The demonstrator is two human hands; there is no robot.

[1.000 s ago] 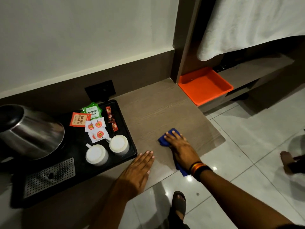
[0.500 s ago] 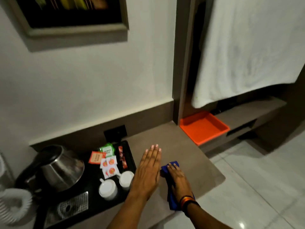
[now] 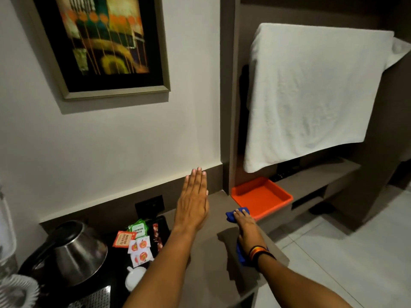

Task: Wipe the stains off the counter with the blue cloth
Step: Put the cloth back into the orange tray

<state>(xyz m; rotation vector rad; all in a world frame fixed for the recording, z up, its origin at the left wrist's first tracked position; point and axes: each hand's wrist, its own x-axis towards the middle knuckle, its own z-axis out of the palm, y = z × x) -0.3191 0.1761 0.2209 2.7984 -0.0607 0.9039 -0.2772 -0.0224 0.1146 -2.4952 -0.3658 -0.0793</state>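
Observation:
My right hand point(image 3: 248, 228) lies flat on the blue cloth point(image 3: 232, 215) and presses it onto the brown counter point(image 3: 213, 258) near its right edge. One blue end pokes out past my fingertips; another shows under my wrist by the striped bracelet. My left hand point(image 3: 193, 201) is raised above the counter, fingers straight and held together, palm down, holding nothing. No stains are discernible on the dim counter surface.
A black tray point(image 3: 165, 221) at the left carries tea sachets point(image 3: 139, 242), a white cup point(image 3: 134, 277) and a steel kettle point(image 3: 75, 254). An orange tray point(image 3: 261, 197) sits on a lower shelf beyond the counter's right end. A white towel point(image 3: 311, 94) hangs above it.
The view has tilted up toward the wall. My left hand has lifted off the counter's front edge and now hovers. My right hand has pushed the cloth farther back toward the orange tray.

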